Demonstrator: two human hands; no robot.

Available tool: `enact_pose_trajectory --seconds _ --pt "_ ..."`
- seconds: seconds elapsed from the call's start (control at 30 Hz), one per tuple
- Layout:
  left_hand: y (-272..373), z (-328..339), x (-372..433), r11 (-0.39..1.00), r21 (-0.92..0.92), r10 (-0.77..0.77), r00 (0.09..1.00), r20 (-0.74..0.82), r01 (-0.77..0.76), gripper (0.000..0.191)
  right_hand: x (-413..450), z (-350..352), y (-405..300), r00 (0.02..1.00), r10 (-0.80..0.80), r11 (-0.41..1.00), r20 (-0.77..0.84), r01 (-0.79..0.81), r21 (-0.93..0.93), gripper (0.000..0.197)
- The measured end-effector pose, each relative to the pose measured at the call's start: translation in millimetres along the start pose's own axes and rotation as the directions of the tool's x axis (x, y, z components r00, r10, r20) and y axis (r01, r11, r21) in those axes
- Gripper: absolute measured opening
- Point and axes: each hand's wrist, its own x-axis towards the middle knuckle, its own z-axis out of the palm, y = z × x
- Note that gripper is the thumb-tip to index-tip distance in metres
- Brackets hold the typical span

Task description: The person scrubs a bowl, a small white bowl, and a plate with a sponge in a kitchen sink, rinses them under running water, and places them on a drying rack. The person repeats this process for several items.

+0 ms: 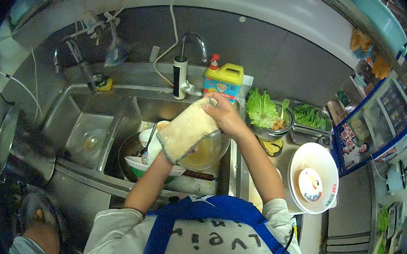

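A cream scrubbing cloth with a grey edge is held up above the right basin of a steel sink. My right hand grips its upper right corner between thumb and fingers. My left hand is mostly hidden behind or inside the cloth; only the wrist and a fingertip show, so its grip cannot be told. Below, white bowls, a dark-handled utensil and a large round vessel with yellowish liquid lie in the basin.
A yellow-topped detergent jug and a faucet stand behind the basin. To the right are a bowl of lettuce, a tray of greens and a white tub. Another person's arm reaches in at the lower left.
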Motion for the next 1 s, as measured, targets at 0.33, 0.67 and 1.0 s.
enact_pose_trajectory --seconds 0.33,0.67,1.0 --pt "-4 -6 -25 0.456 0.866 0.496 0.866 -0.054 -0.207 0.05 -12 -20 84 0.967 0.125 0.992 -0.221 -0.128 -0.001 0.019" --pt "-1 -6 -16 0.995 0.002 0.096 0.943 -0.319 -0.101 0.063 -16 -29 96 0.954 0.192 0.95 -0.229 -0.239 -0.202 0.037" --pt "-6 -27 -12 0.802 0.532 0.555 0.67 -0.493 -0.272 0.063 -25 17 104 0.986 0.146 0.982 -0.081 -0.154 -0.107 0.061"
